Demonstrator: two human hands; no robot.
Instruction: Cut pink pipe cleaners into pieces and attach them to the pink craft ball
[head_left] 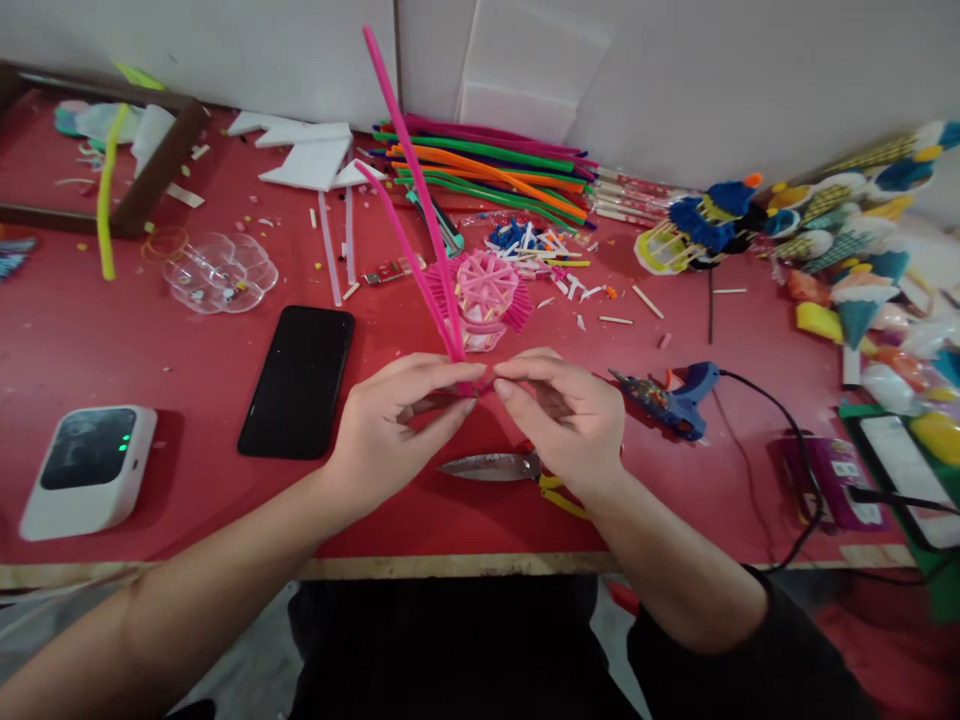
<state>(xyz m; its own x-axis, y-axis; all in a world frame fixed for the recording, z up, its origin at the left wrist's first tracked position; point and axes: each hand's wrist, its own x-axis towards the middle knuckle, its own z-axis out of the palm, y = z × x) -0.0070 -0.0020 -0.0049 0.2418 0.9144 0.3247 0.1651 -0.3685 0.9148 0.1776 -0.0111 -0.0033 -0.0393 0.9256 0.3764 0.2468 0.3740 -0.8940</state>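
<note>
Left hand (397, 420) & right hand (566, 415) both pinch pink stems (420, 200) at base, just above table (187, 330), scissors (491, 466) under right; prob twisting ends together, next needs firm pinch, opp turns

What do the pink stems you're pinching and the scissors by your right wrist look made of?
Pink stems: likely chenille over wire, matte and fuzzy at the edges, holding a bent shape upright. Scissors: bare metal blades, dull grey sheen; yellow handles look plastic, mostly hidden under the right hand.
</note>
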